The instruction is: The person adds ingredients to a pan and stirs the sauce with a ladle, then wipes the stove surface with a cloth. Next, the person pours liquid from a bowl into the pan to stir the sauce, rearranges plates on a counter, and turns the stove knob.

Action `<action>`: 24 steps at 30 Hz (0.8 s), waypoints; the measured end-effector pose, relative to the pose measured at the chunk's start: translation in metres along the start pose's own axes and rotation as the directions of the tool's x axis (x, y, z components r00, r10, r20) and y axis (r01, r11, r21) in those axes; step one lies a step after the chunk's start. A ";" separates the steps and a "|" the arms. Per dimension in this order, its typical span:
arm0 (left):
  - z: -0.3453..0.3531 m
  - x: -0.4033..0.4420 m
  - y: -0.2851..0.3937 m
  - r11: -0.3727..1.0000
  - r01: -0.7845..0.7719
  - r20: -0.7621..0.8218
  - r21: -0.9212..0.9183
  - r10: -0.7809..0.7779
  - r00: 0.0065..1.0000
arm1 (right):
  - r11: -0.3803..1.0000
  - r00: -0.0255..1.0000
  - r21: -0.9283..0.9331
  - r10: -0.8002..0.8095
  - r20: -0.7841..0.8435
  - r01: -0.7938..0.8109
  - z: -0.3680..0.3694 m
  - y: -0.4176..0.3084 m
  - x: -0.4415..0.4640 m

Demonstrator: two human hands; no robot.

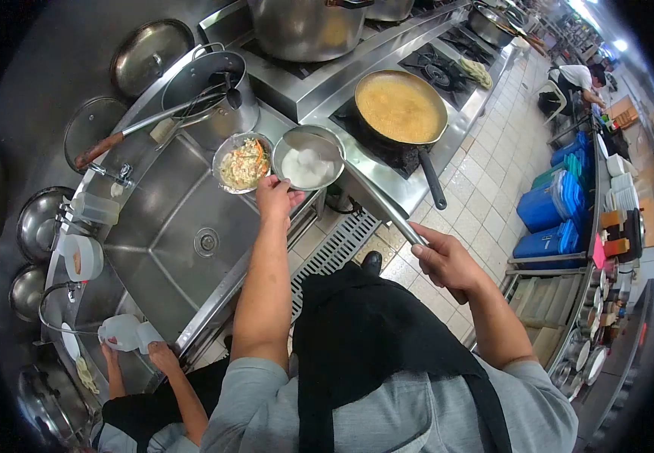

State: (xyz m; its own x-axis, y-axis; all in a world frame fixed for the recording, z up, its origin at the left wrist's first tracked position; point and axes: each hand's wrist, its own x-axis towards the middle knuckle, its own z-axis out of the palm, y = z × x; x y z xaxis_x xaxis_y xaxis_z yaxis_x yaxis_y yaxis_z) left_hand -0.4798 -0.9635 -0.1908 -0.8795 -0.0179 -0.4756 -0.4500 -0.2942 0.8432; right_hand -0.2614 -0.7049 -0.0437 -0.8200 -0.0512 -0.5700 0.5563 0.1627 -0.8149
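Observation:
My right hand [447,260] is closed round the end of a long-handled ladle [380,202]. Its shaft slants up to a round metal bowl [332,180] with white contents, and the ladle's head appears to overlap that bowl. At the bowl's near rim my left hand [278,198] pinches the edge, fingers partly hidden. Just left of it, a second bowl of chopped mixed food [242,164] sits at the sink's corner, close to my left fingers. On the burner to the right stands a black-handled pan [401,106] full of yellowish bubbling liquid.
The steel sink [153,219] lies to the left, with a large pot [229,113] holding a whisk at its back. Lower left, another person's hands [162,359] hold white containers. A big stockpot [308,30] stands behind. Blue bins [549,200] line the right of the tiled floor.

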 end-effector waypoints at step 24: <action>0.007 -0.005 -0.014 0.986 0.027 0.123 -0.166 -0.007 0.992 | 0.732 0.975 -0.672 -0.213 -0.068 0.113 -0.011 -0.003 -0.016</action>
State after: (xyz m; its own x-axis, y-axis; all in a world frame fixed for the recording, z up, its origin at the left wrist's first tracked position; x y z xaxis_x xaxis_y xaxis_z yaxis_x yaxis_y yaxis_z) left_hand -0.4705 -0.9521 -0.1989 -0.8889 0.1019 -0.4466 -0.4418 -0.4486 0.7769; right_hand -0.2517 -0.6942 -0.0307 -0.9270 -0.0178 -0.3746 0.2237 0.7754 -0.5905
